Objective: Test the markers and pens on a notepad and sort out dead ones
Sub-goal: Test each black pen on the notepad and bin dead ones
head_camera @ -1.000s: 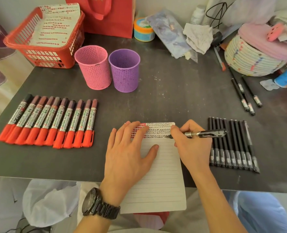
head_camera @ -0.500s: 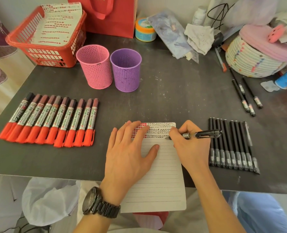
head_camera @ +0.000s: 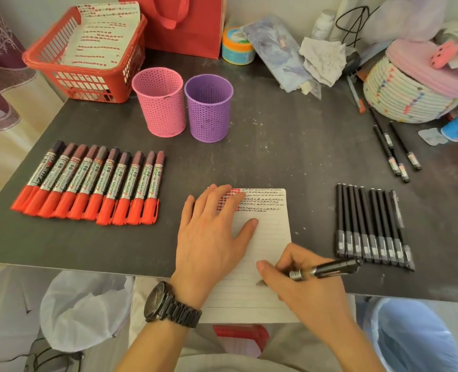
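A dark grey surface is filling most of the view, and its far edge is crowded with a red basket, a woven basket and loose clutter. A row of red markers is lying at the left and a row of black pens at the right. Both are well apart from the notepad between them, which is hanging over the near edge. Its top lines are carrying red and black test marks, so testing seems well along. The pink cup and purple cup are looking empty, so sorting seems hardly begun. Three more pens are lying apart near the woven basket; why, I cannot tell. The left grip is pressing flat on the notepad with straight fingers, covering some marks. The right grip is pinching one black pen, with its tip low over the page.
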